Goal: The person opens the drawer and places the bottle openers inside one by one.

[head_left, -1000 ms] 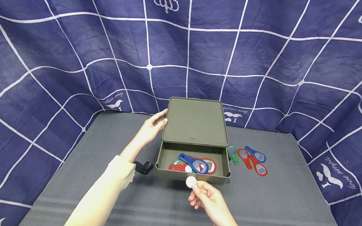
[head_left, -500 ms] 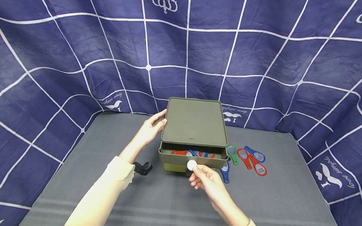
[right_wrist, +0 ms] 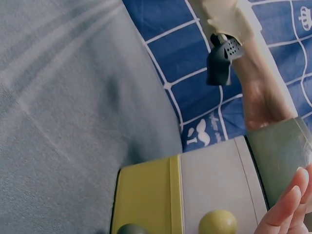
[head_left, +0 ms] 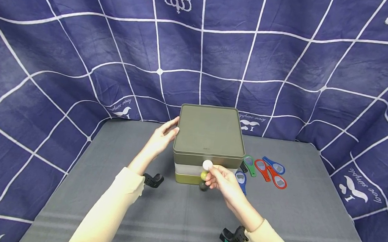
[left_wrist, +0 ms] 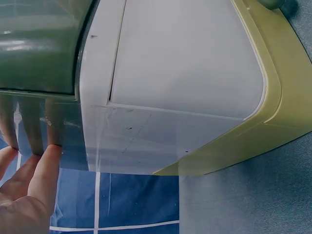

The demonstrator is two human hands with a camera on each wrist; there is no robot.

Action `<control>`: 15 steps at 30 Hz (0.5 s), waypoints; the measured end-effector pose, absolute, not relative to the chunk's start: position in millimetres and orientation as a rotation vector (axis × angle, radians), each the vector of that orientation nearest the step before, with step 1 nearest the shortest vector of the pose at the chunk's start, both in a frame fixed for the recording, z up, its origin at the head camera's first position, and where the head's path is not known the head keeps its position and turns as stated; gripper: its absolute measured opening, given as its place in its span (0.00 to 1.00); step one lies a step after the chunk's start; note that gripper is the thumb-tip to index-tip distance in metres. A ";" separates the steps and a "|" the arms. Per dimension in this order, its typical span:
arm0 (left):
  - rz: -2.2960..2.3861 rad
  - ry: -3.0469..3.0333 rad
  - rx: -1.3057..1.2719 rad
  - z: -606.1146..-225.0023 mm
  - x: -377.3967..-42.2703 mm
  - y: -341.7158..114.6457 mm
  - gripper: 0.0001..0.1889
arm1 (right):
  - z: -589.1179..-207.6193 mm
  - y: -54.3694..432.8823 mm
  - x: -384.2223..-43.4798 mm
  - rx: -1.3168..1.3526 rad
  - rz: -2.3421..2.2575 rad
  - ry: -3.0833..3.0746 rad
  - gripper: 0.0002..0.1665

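Observation:
A small drawer box [head_left: 210, 130] stands on the table, with stacked dark green, white and yellow tiers. Its top green drawer [head_left: 187, 159] is pushed in level with the front, its contents hidden. My right hand [head_left: 225, 182] pinches that drawer's white round knob [head_left: 207, 165] between thumb and finger. Below it are a yellow knob [right_wrist: 218, 224] on the white drawer and a dark green knob [head_left: 203, 186] on the yellow one. On the box's left side, my left hand [head_left: 160, 139] rests its extended fingertips [left_wrist: 52, 153] against the green wall.
Right of the box lie several bottle openers: a green one [head_left: 250, 165], red ones [head_left: 277, 177], a blue one [head_left: 274, 165] behind and another blue one [head_left: 241, 181] partly behind my right hand. A blue curtain [head_left: 199, 53] surrounds the grey table [head_left: 159, 217].
My right hand has moved away from me, pushing the top drawer in by its white knob. The blue, red and green bottle openers inside are now out of sight. The left hand stays put.

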State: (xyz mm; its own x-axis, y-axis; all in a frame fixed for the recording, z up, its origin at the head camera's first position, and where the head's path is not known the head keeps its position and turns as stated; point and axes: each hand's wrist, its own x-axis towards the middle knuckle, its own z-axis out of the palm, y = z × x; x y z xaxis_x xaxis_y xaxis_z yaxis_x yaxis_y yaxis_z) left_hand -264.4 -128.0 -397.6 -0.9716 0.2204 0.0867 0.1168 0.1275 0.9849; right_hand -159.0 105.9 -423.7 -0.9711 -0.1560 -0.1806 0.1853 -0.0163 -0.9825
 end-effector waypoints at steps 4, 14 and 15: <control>1.997 2.300 0.345 -396.8 -264.2 -127.1 0.27 | -422.9 106.8 -161.9 0.022 -2.080 2.023 0.18; 1.987 2.310 0.345 -396.7 -263.5 -127.2 0.27 | -427.8 110.0 -162.3 -0.005 -2.049 2.021 0.20; 1.986 2.310 0.343 -396.8 -263.4 -127.4 0.27 | -428.6 110.5 -161.6 -0.003 -2.042 2.019 0.21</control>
